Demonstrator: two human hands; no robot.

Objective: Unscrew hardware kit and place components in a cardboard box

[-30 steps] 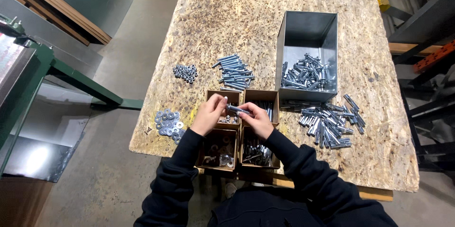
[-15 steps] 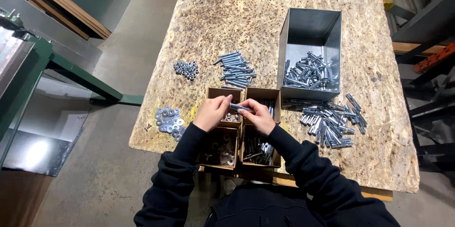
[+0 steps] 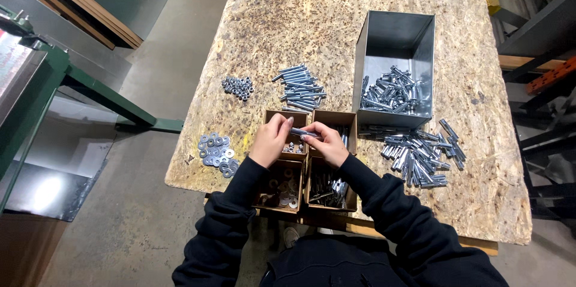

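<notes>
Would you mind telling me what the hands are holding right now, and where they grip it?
Both hands hold one silver bolt level above the small cardboard boxes: the left hand pinches its left end, the right hand its right end.

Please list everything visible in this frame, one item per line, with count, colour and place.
workbench: one, speckled tan chipboard, centre
metal bin: one, grey, open, far right, some bolts inside
loose bolts: one pile, silver, in front of the bin
bolt stack: one pile, silver, mid table
nuts: small pile, silver, left of the stack
washers: small pile, silver, near left edge
cardboard boxes: four, brown, near edge, holding hardware
green machine frame: one, left, on the floor
bolt: one, silver, between both hands
left hand: at the bolt's left end
right hand: grips the bolt's right end
</notes>
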